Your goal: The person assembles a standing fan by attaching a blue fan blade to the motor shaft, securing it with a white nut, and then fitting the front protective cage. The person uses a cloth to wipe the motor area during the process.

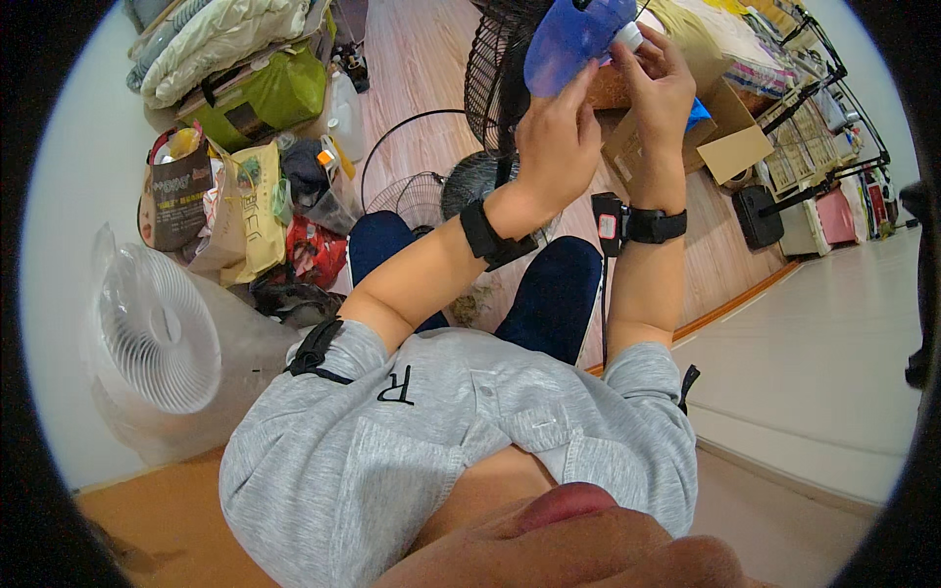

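Overhead of a pale, wood-grained floor (417, 73), the person in the grey shirt (490, 421) is holding both hands out in front, well past the dark-trousered knees. The right hand (655, 83) is pinching thumb and fingers together on a white cap (628, 37) at the edge of a translucent blue fan blade (578, 49). That blade is hanging high in the view, just beside a black wire fan guard (487, 88). The left hand (561, 132) is reaching up to the blade's lower edge, fingers lying close together; whether they are clamping it I cannot tell.

Below the hands, a round wire grille (404, 201) is resting on the floorboards. Over to the right, an open cardboard box (735, 152) is spreading its flaps, and a black rack (851, 108) is standing near the wall. Along the left side, the room is looking crowded: a white quilt (225, 44) is lying on a green bag (279, 98), with a dark paper bag (176, 201), a yellow bag (260, 211) and a crinkled red bag (316, 250) clustering nearer the person. Closer in, a white fan (162, 328) is sitting wrapped in clear plastic beside the white wall (54, 265).
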Demonstrator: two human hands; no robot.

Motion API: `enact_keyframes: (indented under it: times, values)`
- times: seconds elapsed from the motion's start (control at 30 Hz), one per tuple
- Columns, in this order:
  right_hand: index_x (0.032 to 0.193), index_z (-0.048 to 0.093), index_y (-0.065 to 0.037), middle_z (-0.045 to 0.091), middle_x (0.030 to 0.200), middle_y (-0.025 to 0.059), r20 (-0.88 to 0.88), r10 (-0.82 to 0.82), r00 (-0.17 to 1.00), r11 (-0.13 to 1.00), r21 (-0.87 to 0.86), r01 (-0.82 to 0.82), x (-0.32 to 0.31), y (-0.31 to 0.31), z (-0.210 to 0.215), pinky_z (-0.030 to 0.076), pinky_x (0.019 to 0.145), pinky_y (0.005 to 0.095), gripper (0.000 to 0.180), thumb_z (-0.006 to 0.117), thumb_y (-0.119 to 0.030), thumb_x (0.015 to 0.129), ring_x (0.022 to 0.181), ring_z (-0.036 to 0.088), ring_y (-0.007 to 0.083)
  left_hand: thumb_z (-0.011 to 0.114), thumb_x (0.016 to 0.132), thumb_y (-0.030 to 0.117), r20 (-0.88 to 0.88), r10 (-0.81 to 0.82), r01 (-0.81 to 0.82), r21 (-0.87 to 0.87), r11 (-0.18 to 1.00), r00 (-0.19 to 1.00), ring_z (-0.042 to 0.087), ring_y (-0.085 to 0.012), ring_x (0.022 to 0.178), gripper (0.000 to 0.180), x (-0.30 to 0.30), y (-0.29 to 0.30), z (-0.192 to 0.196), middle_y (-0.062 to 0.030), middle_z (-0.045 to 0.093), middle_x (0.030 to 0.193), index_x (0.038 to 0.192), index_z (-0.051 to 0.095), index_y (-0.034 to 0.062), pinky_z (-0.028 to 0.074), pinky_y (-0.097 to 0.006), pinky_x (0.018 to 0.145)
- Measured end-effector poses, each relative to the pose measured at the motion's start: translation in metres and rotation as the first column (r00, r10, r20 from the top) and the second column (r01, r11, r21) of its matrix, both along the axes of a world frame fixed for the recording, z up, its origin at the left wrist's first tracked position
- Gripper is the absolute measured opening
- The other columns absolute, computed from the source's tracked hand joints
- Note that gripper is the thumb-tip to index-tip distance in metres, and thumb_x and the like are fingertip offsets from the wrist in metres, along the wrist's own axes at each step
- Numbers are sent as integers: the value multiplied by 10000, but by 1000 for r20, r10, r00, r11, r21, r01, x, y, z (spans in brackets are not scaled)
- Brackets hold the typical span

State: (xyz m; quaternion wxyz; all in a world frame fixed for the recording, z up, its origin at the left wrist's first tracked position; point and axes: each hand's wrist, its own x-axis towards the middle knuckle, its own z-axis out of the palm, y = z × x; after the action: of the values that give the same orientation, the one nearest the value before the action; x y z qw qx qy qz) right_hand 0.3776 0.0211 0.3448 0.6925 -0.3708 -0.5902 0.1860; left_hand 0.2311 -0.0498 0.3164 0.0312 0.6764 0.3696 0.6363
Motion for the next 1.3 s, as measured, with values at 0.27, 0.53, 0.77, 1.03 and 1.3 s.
enact_keyframes:
  times: [0.27,0.53,0.77,1.03,1.3]
  values:
    - [1276,703,-65,762,1034,89,76,-1,997,1000,22,-1,-3,-2,2,571,784,275,425,818,-107,869,895,722,141,516,944,53,86,-162,175,-171,970,983,696,-320,738,385,-2,23,12,-220,740,985,1290,684,34,534,-396,705]
    - [1213,727,-31,771,932,110,298,-207,932,978,25,209,-2,-12,9,565,744,295,384,813,-239,901,816,724,147,518,943,69,114,-79,87,-60,994,990,690,-414,773,296,4,33,7,-196,711,809,1169,708,88,521,-516,689]
    - [1053,736,-4,744,822,97,330,-230,916,946,-144,290,-8,-10,19,534,668,318,403,759,-392,948,719,682,161,538,927,86,131,-114,143,-238,961,985,711,-397,909,313,0,26,8,-206,742,1034,1185,712,59,546,-458,833]
    - [1048,624,-19,720,816,140,217,-461,860,887,78,456,-31,-11,23,539,675,349,423,756,-407,945,709,684,212,556,942,104,129,-131,157,-224,962,983,715,-415,865,299,2,28,8,-211,743,980,1198,706,77,556,-483,794]
    - [1131,620,-13,733,843,107,238,-248,939,966,-7,257,-21,-20,11,539,691,313,360,743,-304,958,749,685,156,549,939,111,169,-188,211,-135,968,968,713,-429,879,301,3,28,7,-221,741,983,1198,687,46,556,-506,795]
